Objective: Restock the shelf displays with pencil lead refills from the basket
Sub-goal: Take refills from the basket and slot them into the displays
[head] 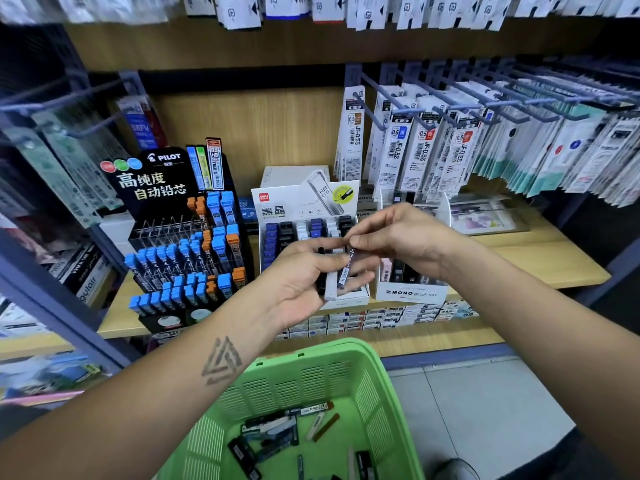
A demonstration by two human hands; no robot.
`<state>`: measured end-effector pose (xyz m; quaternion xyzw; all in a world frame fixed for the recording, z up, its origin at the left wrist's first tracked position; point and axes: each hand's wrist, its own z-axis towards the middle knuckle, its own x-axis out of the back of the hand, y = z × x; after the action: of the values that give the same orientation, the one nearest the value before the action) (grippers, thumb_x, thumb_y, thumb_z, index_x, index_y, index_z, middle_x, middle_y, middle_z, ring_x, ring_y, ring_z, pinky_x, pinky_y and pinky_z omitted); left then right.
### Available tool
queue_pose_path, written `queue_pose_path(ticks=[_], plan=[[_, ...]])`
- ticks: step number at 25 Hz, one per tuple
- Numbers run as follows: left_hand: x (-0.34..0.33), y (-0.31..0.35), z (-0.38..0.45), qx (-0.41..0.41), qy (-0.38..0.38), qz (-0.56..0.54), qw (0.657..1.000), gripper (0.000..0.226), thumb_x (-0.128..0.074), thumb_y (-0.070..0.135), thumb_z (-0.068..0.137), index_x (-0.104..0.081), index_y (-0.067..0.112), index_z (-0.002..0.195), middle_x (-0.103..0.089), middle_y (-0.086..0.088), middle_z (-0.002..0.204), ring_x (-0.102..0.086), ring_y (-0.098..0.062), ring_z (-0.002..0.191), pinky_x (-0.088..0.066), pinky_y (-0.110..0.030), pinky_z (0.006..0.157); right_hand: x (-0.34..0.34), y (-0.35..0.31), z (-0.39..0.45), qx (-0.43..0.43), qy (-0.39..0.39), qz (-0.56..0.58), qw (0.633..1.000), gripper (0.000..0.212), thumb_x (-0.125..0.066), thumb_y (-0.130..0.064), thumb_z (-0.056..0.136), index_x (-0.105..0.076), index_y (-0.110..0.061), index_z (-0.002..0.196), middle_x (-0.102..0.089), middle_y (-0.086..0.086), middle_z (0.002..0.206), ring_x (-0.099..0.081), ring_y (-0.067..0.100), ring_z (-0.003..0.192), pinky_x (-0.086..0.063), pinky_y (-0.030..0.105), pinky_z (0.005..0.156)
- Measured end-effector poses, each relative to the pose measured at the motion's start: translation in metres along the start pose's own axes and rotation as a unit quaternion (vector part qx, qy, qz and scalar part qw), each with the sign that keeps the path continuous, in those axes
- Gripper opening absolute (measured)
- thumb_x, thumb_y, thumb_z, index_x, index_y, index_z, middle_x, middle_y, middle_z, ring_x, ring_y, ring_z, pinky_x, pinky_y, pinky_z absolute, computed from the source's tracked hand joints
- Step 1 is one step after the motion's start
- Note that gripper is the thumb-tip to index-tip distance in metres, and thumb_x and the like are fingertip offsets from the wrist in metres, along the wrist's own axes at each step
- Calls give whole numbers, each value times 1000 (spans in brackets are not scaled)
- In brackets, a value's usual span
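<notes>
Two hands [346,258] partly hide refills [343,275].

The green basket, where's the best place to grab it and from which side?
Grip the green basket by its thick rolled rim on the near right edge, hand coming down from above. The walls are slotted and flare outward, so only the rim gives a firm hold. No handle shows here, and refill cases lie loose inside, so keep it level.

A single head-worn wide-angle view looks forward and down, close to the shelf [519,258] at twelve o'clock, with the green basket [346,375] directly below at six o'clock.
</notes>
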<state>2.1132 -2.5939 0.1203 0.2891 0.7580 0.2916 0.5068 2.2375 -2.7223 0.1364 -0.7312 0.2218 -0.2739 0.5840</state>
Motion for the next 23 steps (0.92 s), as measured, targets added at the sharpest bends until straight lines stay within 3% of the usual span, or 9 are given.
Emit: queue_pose_path(ticks=[3,6,8,11,13,17,20,23], plan=[[2,1,-2,19,15,28,999,27,-42,-19,92,-57,-7,112,-65,-26,88,-62,-21,64,-52,-26,52,-11,-1,0,47,7,-81,996,16,-74,4,83,-74,4,99,-70,12,75,-64,12,64,-56,22,71],[6,3,5,11,53,1,999,28,-39,-18,90,-58,2,96,-54,-13,80,-49,-14,59,-42,-22,47,-18,-8,-4,155,-12,-148,977,17,-80,-9,82,-72,-4,96,-69,6,83,-59,12,75,-49,26,74],[11,6,12,-8,91,-18,996,31,-39,-17,88,-56,4,104,-55,-15,87,-53,-17,66,-48,-24,51,-21,-12,-9,169,-80,-170,967,27,-84,-14,78,-66,-1,94,-65,7,77,-55,11,69,-45,25,65],[14,8,16,-38,98,-25,994,36,-36,-12,92,-53,8,117,-55,-23,105,-60,-32,87,-58,-45,69,-32,-8,-11,115,-133,-204,963,36,-85,-13,77,-57,1,94,-66,14,68,-59,19,58,-47,29,54],[9,10,13,-59,111,-36,991,29,-36,-10,96,-54,5,112,-57,-23,96,-61,-32,76,-57,-42,58,-37,-3,-10,95,-115,-186,971,32,-81,-3,80,-55,3,98,-66,22,67,-63,26,57,-49,28,52],[8,15,16,-114,183,-106,971,24,-39,-10,97,-57,6,91,-55,-8,72,-55,-15,57,-50,-29,59,-22,-3,-7,58,-69,-59,994,18,-66,11,87,-58,11,104,-69,31,79,-65,29,58,-53,28,54],[13,16,16,-114,214,-86,966,21,-41,-7,99,-55,5,89,-55,-8,72,-51,-14,54,-46,-28,54,-8,-2,-3,38,-32,40,998,8,-60,3,94,-64,6,101,-69,21,79,-61,24,59,-49,29,58],[9,14,11,-82,165,-54,981,14,-49,0,100,-54,3,88,-51,-9,72,-41,-11,51,-33,-20,43,-2,1,0,22,-17,90,996,17,-55,-12,101,-63,-6,87,-68,17,76,-59,20,56,-46,28,56]])
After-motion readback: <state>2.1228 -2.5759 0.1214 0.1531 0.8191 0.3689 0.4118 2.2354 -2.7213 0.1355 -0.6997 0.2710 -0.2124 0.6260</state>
